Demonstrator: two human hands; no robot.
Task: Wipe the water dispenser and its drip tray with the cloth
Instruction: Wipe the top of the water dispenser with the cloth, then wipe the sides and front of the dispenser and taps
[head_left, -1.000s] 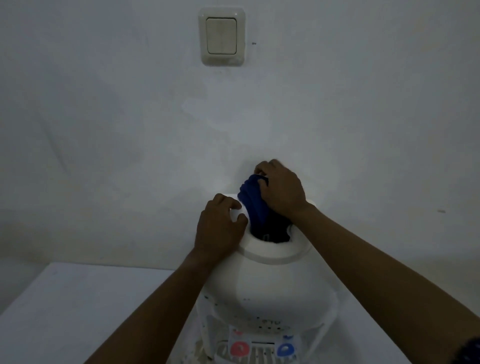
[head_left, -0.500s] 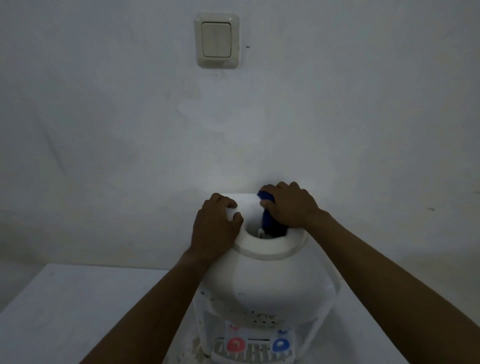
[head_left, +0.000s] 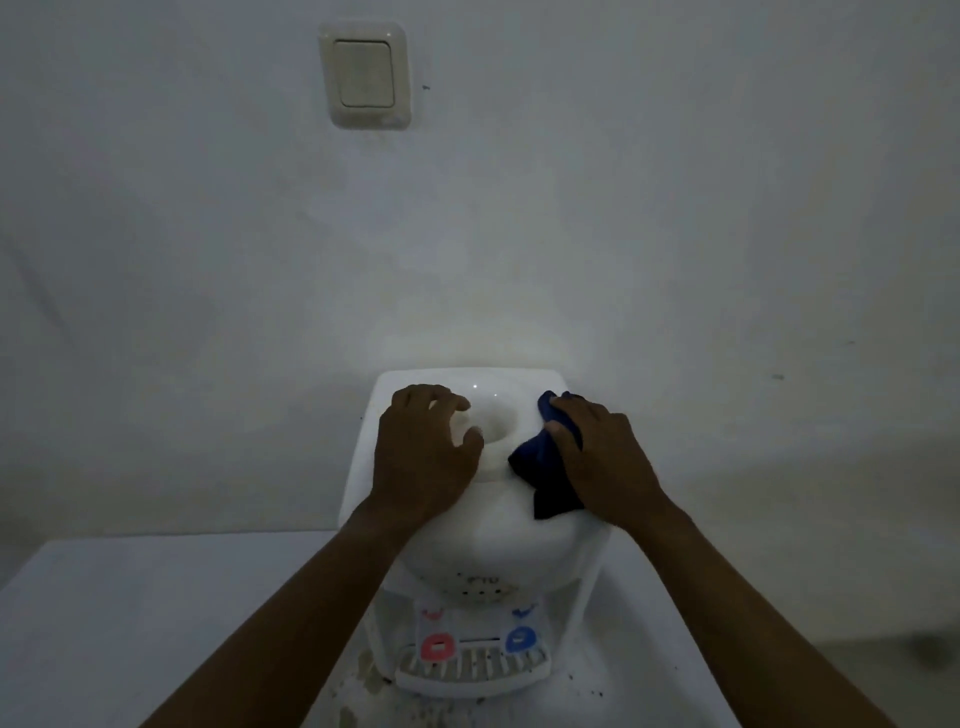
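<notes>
A white water dispenser (head_left: 498, 551) stands on a white table against the wall, with a round bottle well (head_left: 501, 423) open on top. My right hand (head_left: 605, 460) holds a dark blue cloth (head_left: 545, 467) bunched against the right side of the well's rim. My left hand (head_left: 423, 452) rests on the left side of the top with its fingers curved over the rim. Below the front are a red tap (head_left: 438, 646) and a blue tap (head_left: 519, 639) above the slotted drip tray (head_left: 470, 673).
The white table (head_left: 156, 623) spreads to the left and has dark specks and stains (head_left: 371, 680) around the dispenser's base. A cream light switch (head_left: 365, 80) is on the wall above. The wall is close behind the dispenser.
My right hand has pulled the cloth out of the well and down onto the right side of the rim. The left hand has stayed on the left side. The view has tilted downward.
</notes>
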